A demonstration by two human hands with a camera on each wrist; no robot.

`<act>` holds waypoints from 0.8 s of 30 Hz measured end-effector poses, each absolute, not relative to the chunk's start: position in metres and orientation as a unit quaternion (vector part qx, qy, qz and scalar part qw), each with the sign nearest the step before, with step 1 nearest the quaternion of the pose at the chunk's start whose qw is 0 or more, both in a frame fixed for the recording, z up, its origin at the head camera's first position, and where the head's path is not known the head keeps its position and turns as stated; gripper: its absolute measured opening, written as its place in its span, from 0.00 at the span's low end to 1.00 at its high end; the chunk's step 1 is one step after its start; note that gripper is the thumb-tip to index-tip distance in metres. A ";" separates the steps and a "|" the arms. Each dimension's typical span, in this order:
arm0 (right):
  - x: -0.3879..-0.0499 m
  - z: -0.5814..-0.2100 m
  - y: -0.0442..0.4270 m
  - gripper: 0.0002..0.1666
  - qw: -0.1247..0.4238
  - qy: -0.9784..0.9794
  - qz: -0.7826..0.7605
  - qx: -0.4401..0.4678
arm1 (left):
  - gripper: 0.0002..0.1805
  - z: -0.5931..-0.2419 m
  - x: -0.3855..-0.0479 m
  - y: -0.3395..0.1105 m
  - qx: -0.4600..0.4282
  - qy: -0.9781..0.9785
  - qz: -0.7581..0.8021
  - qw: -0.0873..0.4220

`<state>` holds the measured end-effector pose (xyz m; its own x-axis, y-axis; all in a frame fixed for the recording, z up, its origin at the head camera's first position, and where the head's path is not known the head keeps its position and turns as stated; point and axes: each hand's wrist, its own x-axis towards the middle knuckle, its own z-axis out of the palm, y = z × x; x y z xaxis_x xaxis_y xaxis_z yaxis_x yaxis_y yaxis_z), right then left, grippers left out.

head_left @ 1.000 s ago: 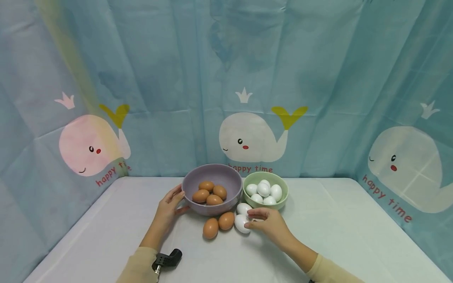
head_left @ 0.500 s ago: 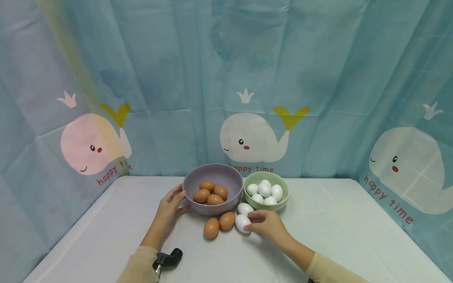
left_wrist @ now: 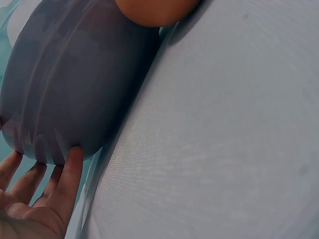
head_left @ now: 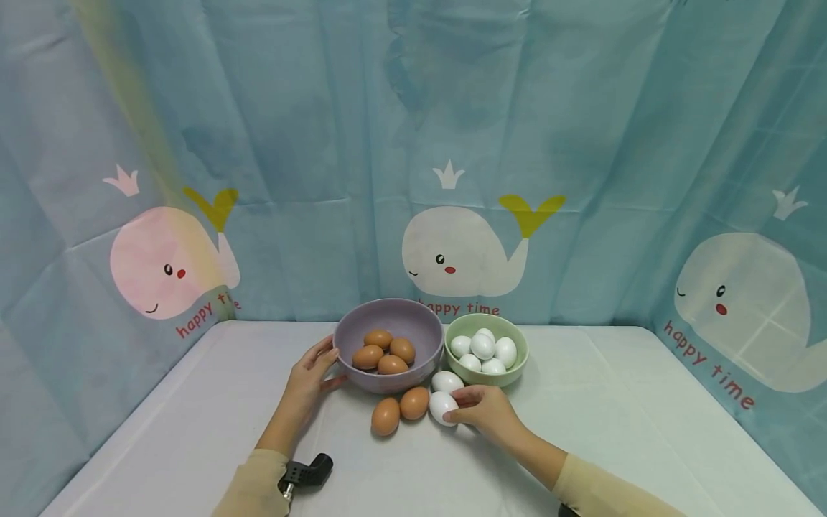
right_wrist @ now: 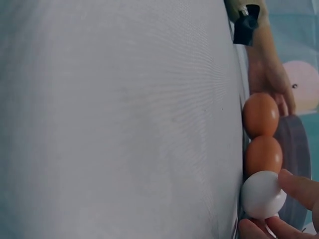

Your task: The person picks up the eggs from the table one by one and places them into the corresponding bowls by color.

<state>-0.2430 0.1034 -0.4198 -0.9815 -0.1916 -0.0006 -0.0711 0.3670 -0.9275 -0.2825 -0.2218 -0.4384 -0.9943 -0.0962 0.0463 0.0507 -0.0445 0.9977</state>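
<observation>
My left hand [head_left: 304, 380] rests its fingertips against the outer left side of a purple bowl [head_left: 423, 323], fingers fairly straight. Inside that bowl lie several brown eggs [head_left: 403, 350]. My right hand [head_left: 491, 415] pinches a white egg [head_left: 442, 409] between thumb and fingers at the table; in the right wrist view, the thumb lies on one side of this white egg [right_wrist: 261, 195] and fingers on the other. Another white egg [head_left: 446, 382] sits just behind it. Two brown eggs [head_left: 385, 417] stand on the table to its left, before the purple bowl.
A smaller green bowl [head_left: 520, 366] with several white eggs [head_left: 482, 346] stands to the right of the purple bowl. White cloth covers the table [head_left: 614, 416]. A blue curtain [head_left: 323, 143] with printed whales hangs behind and at both sides.
My right thumb and fingers have closed in around the front white egg, with the hand shifting slightly. My left hand and the bowls stay in place.
</observation>
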 end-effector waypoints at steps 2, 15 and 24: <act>-0.243 -0.420 0.102 0.23 0.052 0.827 -0.555 -0.073 | 0.31 -0.438 -0.282 -0.222 0.016 -0.692 -0.720 0.050; -0.243 -0.418 0.099 0.21 0.054 0.833 -0.548 -0.056 | 0.32 -0.440 -0.283 -0.222 0.016 -0.694 -0.718 0.051; -0.238 -0.392 0.111 0.23 0.046 0.827 -0.556 -0.070 | 0.31 -0.440 -0.283 -0.223 0.012 -0.699 -0.714 0.049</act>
